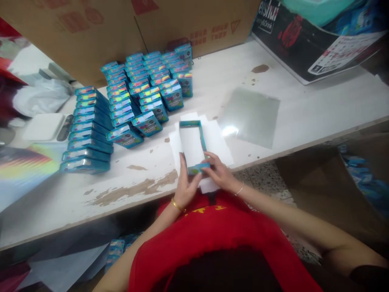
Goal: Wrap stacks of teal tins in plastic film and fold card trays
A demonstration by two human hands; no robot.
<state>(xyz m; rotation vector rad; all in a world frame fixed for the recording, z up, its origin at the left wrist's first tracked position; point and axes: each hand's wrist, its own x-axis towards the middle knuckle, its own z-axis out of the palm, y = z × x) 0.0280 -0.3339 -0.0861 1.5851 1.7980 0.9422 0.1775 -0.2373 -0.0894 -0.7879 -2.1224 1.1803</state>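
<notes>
Close to the table's front edge, both hands hold a shallow blue open-topped box [204, 138] with a white inside. My left hand [187, 184] grips its lower left corner, fingers along the left side and thumb near the bottom wall. At the lower right corner, my right hand [220, 174] is closed with fingers on the box wall. White sheets of paper [219, 142] lie fanned out beneath the box. To the left, small blue cartons [147, 123] stand upright in several rows. A further row of blue cartons [88, 152] leans at the far left.
A large brown cardboard box [170, 24] stands behind the rows. At the back right is a black printed box [304, 48] with bagged things in it. A clear plastic sheet [252, 117] lies right of the paper. A white scale-like device [44, 126] sits at the left.
</notes>
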